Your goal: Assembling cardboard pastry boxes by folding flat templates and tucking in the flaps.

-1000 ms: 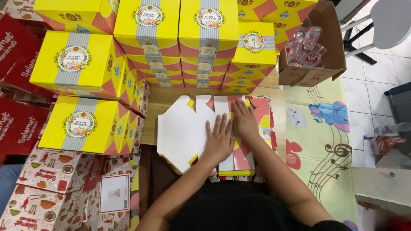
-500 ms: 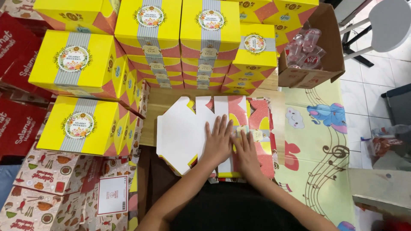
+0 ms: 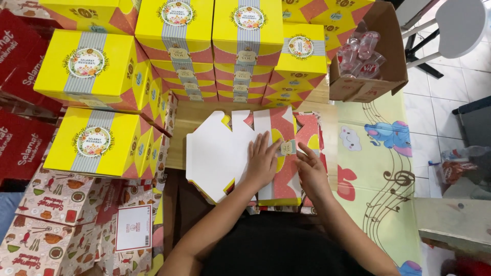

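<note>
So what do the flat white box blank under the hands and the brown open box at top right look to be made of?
Flat white box blank: seemingly thin printed paperboard; its creased flaps lie flat, with a plain white matte inner face and a yellow and red printed face. Brown open box: probably corrugated cardboard, with raw brown unprinted walls and upright flaps.

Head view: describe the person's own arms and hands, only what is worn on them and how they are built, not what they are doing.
Both forearms are bare from the bottom edge of the picture up to the fingers: no sleeves show, and no gloves. The left hand and the right hand carry no ring, watch or bracelet that can be seen. The fingernails look short and unpainted. A dark garment covers the body below the arms.
</note>
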